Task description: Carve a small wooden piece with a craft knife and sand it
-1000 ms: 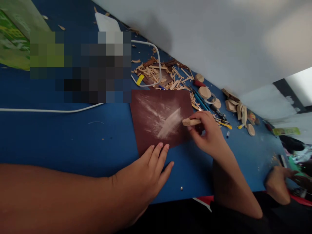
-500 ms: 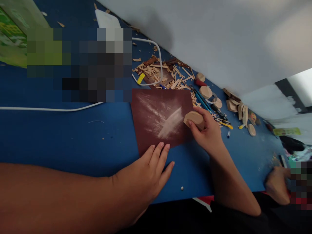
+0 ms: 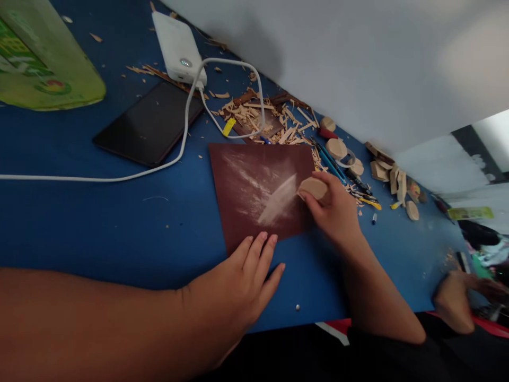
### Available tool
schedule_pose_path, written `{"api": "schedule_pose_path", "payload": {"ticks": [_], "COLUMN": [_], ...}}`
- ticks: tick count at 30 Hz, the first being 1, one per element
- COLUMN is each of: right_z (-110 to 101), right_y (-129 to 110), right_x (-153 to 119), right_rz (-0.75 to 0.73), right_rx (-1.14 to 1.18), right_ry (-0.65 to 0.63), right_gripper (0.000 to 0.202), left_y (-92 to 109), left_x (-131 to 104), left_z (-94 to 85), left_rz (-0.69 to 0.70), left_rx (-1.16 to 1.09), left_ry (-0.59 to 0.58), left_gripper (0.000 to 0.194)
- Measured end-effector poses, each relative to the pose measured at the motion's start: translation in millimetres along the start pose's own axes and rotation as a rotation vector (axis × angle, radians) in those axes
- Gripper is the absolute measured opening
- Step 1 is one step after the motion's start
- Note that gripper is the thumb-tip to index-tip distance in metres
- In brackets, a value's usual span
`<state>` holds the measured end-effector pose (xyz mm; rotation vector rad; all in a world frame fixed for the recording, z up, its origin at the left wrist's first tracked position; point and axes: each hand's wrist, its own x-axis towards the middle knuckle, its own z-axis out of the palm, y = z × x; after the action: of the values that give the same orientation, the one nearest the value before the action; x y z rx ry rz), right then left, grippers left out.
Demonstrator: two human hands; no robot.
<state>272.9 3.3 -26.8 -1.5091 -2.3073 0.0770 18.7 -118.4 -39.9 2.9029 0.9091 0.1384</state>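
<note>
A dark red sheet of sandpaper (image 3: 234, 207) lies flat on the blue table, streaked with pale wood dust. My left hand (image 3: 248, 281) rests with fingers stretched out, its fingertips on the sheet's near edge. At the sheet's right side my right hand (image 3: 338, 209) is closed around a rounded, faceted wood block (image 3: 314, 189), thumb on the near side and fingers over the far side. Whether the block's underside touches the sandpaper is hidden.
Wood shavings (image 3: 254, 114) and a white cable lie behind the sheet. A phone (image 3: 149, 124), power bank (image 3: 178, 48) and green bottle (image 3: 51, 63) stand left. Pens (image 3: 330, 162) and wood pieces (image 3: 397, 180) line the wall; another person's arm (image 3: 453, 302) is at right.
My right hand has shifted slightly with the wood block, which is now tilted differently. My left hand stays in place on the sheet.
</note>
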Motion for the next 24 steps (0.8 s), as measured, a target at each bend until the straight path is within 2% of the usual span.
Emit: {"api": "schedule_pose_path", "payload": {"ticks": [2,6,7,11,13,16,18,21,22,24], "right_z": [1,0,0,-2,-3,-3,-3,-4,-4,-2], "right_y": [-3,-15,-14,-3,-7,-15,-12,-5,-5,-12], "right_x": [-1,-9,-8,0,-3,-9,-6,1,1,-4], "right_rz": [-0.005,-0.129,-0.112,0.053,0.001,-0.147,-0.102,0.056,0.056,-0.044], "right_rx": [-0.018,-0.017,-0.026,-0.094,-0.081,-0.034,-0.046,-0.098,-0.101,-0.074], "right_ry": [0.003,-0.186,-0.175,0.006,-0.033,-0.185,-0.154,0.002,0.004,-0.080], "right_gripper": [0.044,0.040,0.042,0.047,0.043,0.039,0.040,0.045,0.044,0.041], "left_y": [0,0,0,1,2,2,2,3,3,3], "left_x": [0,0,0,0,0,-1,-1,-2,-1,-1], "left_z": [-0.7,-1.6,-1.5,0.9,2.7,4.9,5.8,7.0,7.5,7.8], "left_rz": [0.000,0.000,-0.001,-0.020,-0.028,-0.021,-0.019,-0.023,-0.028,-0.036], "left_rx": [0.009,0.007,0.001,-0.020,-0.020,-0.029,-0.040,-0.037,-0.032,-0.027], "left_ry": [-0.004,-0.003,-0.001,0.019,0.027,0.034,0.041,0.052,0.061,0.076], "left_gripper": [0.101,0.104,0.104,0.105,0.101,0.098,0.103,0.105,0.101,0.095]}}
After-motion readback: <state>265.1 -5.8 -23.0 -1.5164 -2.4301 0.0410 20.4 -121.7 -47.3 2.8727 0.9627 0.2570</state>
